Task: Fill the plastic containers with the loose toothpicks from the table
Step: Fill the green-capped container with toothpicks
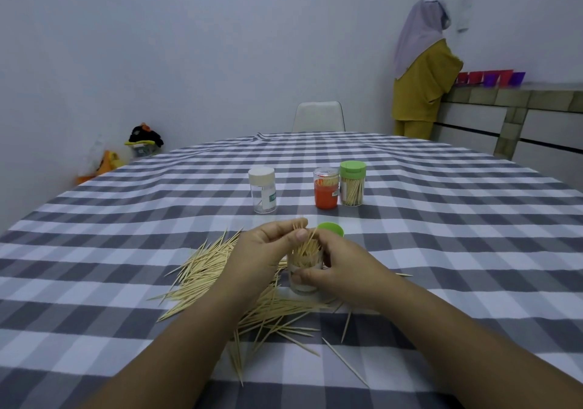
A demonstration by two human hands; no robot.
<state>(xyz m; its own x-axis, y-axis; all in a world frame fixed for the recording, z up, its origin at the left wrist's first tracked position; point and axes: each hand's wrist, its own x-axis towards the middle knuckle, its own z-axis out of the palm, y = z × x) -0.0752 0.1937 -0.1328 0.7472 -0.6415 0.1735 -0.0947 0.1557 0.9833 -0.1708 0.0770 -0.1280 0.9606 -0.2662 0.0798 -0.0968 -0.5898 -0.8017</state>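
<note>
Two hands at work: our left hand pinches a bundle of thin wooden toothpicks; our right hand grasps the clear plastic container.

White chair beyond checked tablecloth

Counts on the checked table

Four plastic containers, one loose green lid, two hands, one chair, and loose toothpicks too many to count.

Two bare forearms reach in from below — no sleeves, rings or watch on left hand or right hand.
</note>
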